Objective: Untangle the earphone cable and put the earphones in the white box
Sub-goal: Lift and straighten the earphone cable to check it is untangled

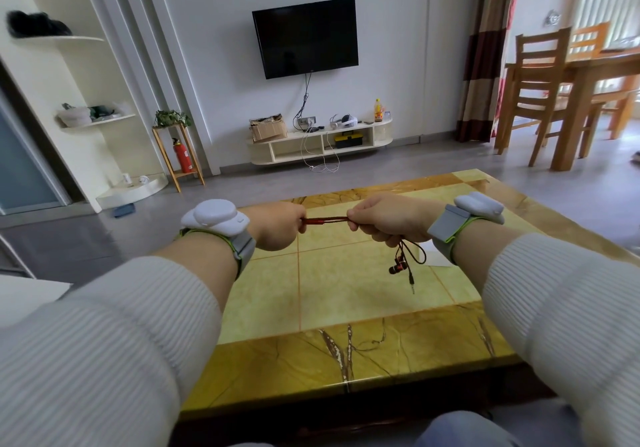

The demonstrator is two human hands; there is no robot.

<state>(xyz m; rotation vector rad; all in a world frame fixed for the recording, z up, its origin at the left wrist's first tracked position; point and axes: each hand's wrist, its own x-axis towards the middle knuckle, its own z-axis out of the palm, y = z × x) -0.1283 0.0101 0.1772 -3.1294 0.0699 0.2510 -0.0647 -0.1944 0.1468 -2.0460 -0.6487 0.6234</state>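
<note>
Both hands are raised above the yellow-green marble table. My left hand and my right hand each pinch the red earphone cable, which runs taut between them. From under my right hand hang loops of cable, two dark red earbuds and the jack plug. A white flat corner, possibly the white box, shows on the table just below my right wrist, mostly hidden by the forearm.
The table's near edge runs across the lower frame in front of my knees. Beyond the table lie grey floor, a low TV shelf under a wall TV, and a wooden dining table with chairs at the right.
</note>
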